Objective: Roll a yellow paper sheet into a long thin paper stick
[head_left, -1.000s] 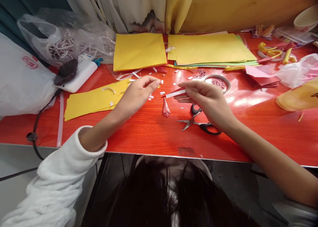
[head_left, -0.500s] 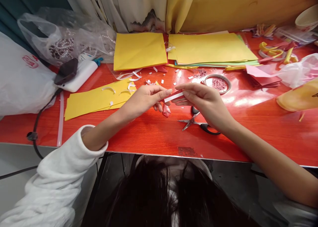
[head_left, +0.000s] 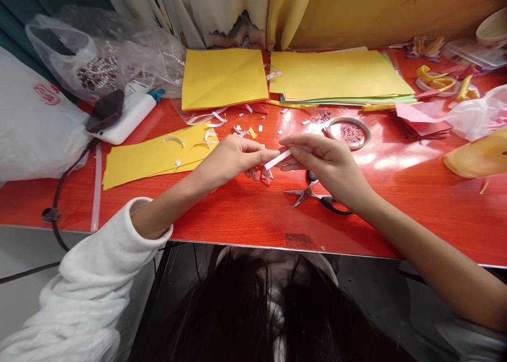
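The right grip (head_left: 327,160) is pinching a white strip (head_left: 278,160) between thumb and fingers, and the strip is slanting down toward the left. The left grip (head_left: 236,160) is meeting the strip's lower end, thumb and forefinger drawn close together; whether it is clamping the strip or only touching it, I cannot tell. Between the two grips, the strip is showing over the red surface (head_left: 214,219). A shiny red piece (head_left: 268,180) is lying just below the left fingertips, which are partly hiding it. Scissors (head_left: 307,194) are lying with blades spread near the right grip, which is partly covering one handle. Beyond the grips, small white scraps (head_left: 260,128) are dotting the surface, and a grey ring (head_left: 369,136) is lying around dark pink bits (head_left: 350,132). Just left of the left grip, yellow strips (head_left: 146,159) are carrying a few curled scraps. Farther back, two yellow stacks (head_left: 225,79) are lying side by side. Pink paper (head_left: 420,112) is resting at the right, near a filmy white bag (head_left: 473,118). At the far left, a phone (head_left: 106,111) is leaning on a white block (head_left: 129,118), beside a clear bag (head_left: 142,58) that is holding beads (head_left: 99,74)
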### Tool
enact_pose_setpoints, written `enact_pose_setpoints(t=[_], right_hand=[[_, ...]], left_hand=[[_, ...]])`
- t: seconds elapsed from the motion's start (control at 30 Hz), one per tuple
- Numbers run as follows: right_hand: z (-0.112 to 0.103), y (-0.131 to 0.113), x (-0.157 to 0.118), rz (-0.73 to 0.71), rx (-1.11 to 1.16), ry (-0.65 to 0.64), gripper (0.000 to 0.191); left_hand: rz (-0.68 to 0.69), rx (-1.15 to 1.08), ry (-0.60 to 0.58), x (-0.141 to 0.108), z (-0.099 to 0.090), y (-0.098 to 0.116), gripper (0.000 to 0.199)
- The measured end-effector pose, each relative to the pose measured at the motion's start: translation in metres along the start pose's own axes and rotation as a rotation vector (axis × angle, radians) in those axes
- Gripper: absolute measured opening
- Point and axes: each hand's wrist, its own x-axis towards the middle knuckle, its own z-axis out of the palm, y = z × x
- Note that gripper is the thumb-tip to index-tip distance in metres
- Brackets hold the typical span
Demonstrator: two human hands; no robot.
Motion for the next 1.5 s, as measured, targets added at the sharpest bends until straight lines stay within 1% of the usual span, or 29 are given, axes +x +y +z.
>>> enact_pose_setpoints(t=[0.07,0.27,0.47,0.67,0.8,1.03,1.27,1.4,1.5], right_hand=[[0.0005,-0.0012,-0.0001,0.017,0.007,-0.008,0.018],[0.0002,-0.0039,-0.0004,0.045,0.038,-0.011,0.017],[-0.0003,-0.0057,-0.0009,0.079,0.034,-0.003,0.016],[0.0002,-0.0079,-0.0014,0.096,0.041,-0.004,0.017],[0.0004,-0.0083,-0.0020,0.104,0.023,0.012,0.018],[-0.0004,-0.0083,-0.0021,0.128,0.013,0.003,0.020],[-0.0010,-0.0057,-0.0006,0.144,0.093,-0.016,0.022],[-0.0005,-0.0055,-0.0005,0.155,0.064,0.008,0.017],[0.0003,-0.0061,-0.0012,0.131,0.040,0.015,0.015]], left_hand=[[0.005,-0.017,-0.018,-0.0002,-0.0001,-0.0005,0.039],[-0.031,-0.036,0.001,-0.0009,0.0017,-0.0001,0.048],[-0.007,0.002,-0.017,-0.0033,0.0028,0.0047,0.034],[-0.009,-0.012,-0.030,-0.0030,0.0015,0.0029,0.029],[0.011,-0.016,-0.036,-0.0025,0.0010,0.0009,0.028],[0.024,-0.012,-0.023,-0.0016,0.0013,-0.0003,0.025],[0.005,-0.029,0.014,-0.0002,0.0029,-0.0027,0.023],[-0.027,-0.017,0.005,-0.0011,0.0057,0.0002,0.030],[-0.035,-0.007,-0.017,-0.0019,0.0078,0.0026,0.029]])
